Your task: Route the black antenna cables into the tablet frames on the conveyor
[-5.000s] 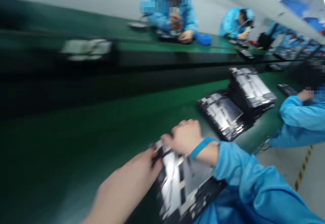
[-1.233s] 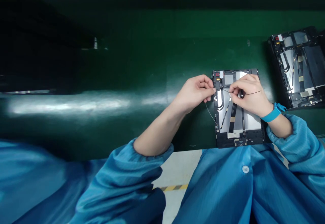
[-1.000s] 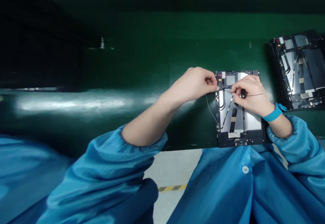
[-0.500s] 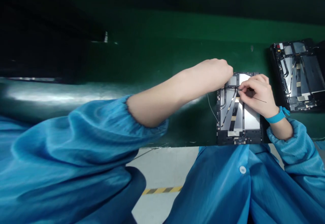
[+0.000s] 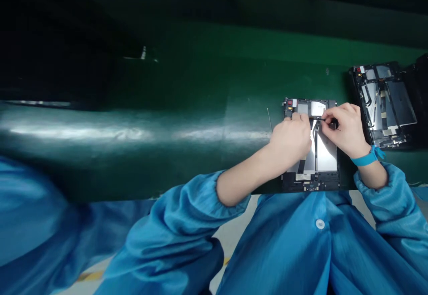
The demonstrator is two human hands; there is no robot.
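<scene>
An opened tablet-like device (image 5: 327, 159) lies at the front edge of the bench, its circuit boards, silver plates and flat cables exposed. My left hand (image 5: 291, 136) is closed over its left half, with the fingertips at the upper part; what they hold is hidden. From behind that hand a thin grey wire (image 5: 269, 118) sticks out to the upper left. My right hand (image 5: 346, 127) comes in from the right, thumb and forefinger pinching a thin black cable (image 5: 322, 119) near the device's upper middle.
A second opened device (image 5: 384, 105), of the same kind, rests at the right on a dark stack. The green bench top (image 5: 187, 94) stretches to the left. A small white item (image 5: 143, 53) lies far left. A person's blue sleeve (image 5: 30, 214) shows at lower left.
My left hand has moved down over the device's left half, uncovering its upper left corner. The thin wire's visible end now points up. My right hand keeps its pinch in nearly the same place.
</scene>
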